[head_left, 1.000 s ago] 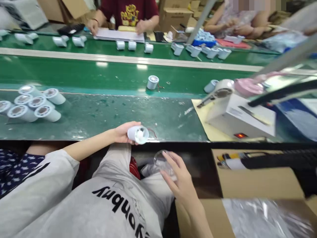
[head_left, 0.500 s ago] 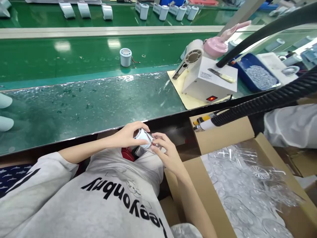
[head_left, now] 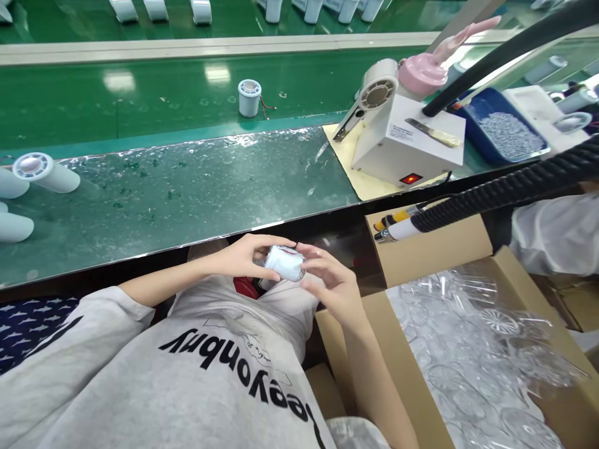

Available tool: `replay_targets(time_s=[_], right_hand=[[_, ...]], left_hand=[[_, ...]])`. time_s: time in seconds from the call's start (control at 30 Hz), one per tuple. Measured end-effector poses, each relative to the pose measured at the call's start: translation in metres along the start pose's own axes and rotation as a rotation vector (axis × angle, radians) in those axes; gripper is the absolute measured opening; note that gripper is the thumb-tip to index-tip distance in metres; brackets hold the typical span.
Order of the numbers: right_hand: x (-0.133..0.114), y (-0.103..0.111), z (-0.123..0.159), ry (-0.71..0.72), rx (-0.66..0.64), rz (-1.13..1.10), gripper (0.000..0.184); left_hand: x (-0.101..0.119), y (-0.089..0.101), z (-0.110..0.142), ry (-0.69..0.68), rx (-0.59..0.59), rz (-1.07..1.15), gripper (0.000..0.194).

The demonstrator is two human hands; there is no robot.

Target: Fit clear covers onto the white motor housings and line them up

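Just off the desk's (head_left: 187,193) near edge, the left hand (head_left: 241,255) holds a small pale-blue cylinder (head_left: 284,262) by one end (it looks smooth), the right hand (head_left: 340,288) half open by the other, so a loose pinch could drop it.

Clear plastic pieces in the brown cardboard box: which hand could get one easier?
Probably the right hand: it's nearer the box, while the left hand grips the pale-blue plastic cylinder.

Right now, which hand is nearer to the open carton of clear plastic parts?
Right. The right hand is just left of the carton; the left hand, around the pale cylinder, is farther left.
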State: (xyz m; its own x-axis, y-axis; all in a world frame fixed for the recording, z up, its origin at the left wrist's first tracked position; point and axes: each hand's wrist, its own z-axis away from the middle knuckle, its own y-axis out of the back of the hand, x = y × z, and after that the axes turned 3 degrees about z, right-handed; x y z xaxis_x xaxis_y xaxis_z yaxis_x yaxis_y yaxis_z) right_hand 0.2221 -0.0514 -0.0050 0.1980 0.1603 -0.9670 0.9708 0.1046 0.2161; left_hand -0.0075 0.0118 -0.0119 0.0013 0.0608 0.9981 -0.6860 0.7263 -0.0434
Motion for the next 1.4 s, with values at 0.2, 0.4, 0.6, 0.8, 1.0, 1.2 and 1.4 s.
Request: replay_targets(time_s=[0.2,0.4,0.6,0.8,1.0,1.2,1.4], right_hand=[[0.0,0.0,0.013,0.195,-0.05,0.249,0.032],[-0.001,0.003,0.019,0.068,-0.084,0.081,0.039],[-0.011,0.006,0.022,-0.014,-0.092,-0.007,0.039],[-0.016,0.008,0.023,-0.139,-0.099,-0.092,0.037],[-0.016,0.005,0.021,-0.254,-0.09,-0.199,0.037],[-0.016,0.001,0.019,-0.343,-0.071,-0.257,0.033],[-0.01,-0.003,0.02,-0.483,-0.078,-0.391,0.046]], left_hand=[[0.007,0.0,0.006,0.11,0.0,0.123,0.074],[0.016,0.001,0.009,-0.116,-0.053,-0.025,0.068],[0.019,0.001,0.01,-0.222,-0.115,-0.121,0.073],[0.019,0.0,0.011,-0.206,-0.121,-0.14,0.072],[0.019,0.001,0.012,-0.25,-0.127,-0.181,0.072],[0.02,0.001,0.013,-0.226,-0.129,-0.199,0.07],[0.021,0.001,0.015,-0.224,-0.141,-0.205,0.068]])
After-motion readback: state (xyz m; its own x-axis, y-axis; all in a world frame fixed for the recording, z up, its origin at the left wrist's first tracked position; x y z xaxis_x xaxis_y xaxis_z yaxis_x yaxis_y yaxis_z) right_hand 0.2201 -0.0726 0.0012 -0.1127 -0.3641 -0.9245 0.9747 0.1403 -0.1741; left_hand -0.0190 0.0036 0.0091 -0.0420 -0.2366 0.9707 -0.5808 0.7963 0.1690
